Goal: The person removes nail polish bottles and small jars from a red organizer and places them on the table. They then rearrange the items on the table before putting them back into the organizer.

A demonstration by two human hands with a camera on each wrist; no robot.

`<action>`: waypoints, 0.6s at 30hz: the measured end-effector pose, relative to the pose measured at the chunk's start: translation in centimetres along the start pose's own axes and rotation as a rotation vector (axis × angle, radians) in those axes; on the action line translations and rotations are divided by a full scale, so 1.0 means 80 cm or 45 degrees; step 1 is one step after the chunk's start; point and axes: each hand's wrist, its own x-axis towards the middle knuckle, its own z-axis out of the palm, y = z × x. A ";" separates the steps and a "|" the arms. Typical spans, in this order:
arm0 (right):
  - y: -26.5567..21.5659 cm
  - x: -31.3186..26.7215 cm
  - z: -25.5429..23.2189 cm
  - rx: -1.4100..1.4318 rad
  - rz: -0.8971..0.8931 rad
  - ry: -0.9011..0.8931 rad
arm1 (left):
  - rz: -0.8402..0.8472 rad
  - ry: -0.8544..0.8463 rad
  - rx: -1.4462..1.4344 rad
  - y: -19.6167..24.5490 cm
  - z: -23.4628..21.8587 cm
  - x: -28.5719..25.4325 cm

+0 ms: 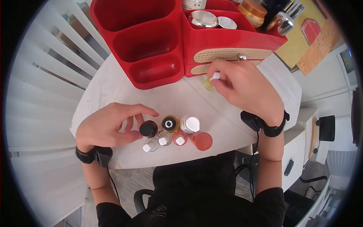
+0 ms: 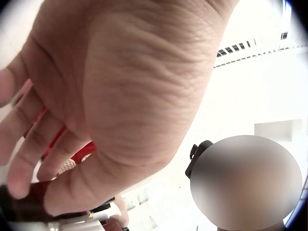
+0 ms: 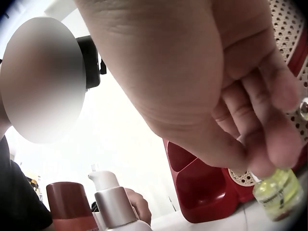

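Note:
My right hand (image 1: 245,81) pinches the white cap (image 1: 215,76) of a small bottle of yellow-green liquid (image 3: 279,195) between thumb and fingertips. This bottle stands close to the front of the red organizer (image 1: 227,41). On the left, my left hand (image 1: 109,125) rests beside a dark bottle with a black cap (image 1: 148,129), its index finger reaching out past it. Thumb and fingertips are right at that bottle's side. Grouped with it are a black-topped amber bottle (image 1: 170,123), a white pump bottle (image 1: 190,123), a red-capped container (image 1: 202,141) and several small white-capped bottles (image 1: 165,138).
Three open compartments (image 1: 155,72) form the organizer's left part. Its right part has woven-front drawers (image 1: 232,55) and holds jars (image 1: 252,11) and a silver-lidded container (image 1: 204,18). The white table (image 1: 124,160) has a curved front edge near the person's body.

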 end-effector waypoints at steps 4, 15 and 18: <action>-0.024 0.007 -0.021 0.217 0.063 -0.231 | 0.040 0.077 -0.042 -0.017 0.006 0.002; -0.028 -0.017 -0.029 0.457 -0.055 -0.627 | 0.304 0.068 0.009 -0.006 0.004 0.001; -0.031 -0.015 -0.049 0.518 -0.001 -0.649 | 0.336 0.112 0.018 -0.009 0.006 0.001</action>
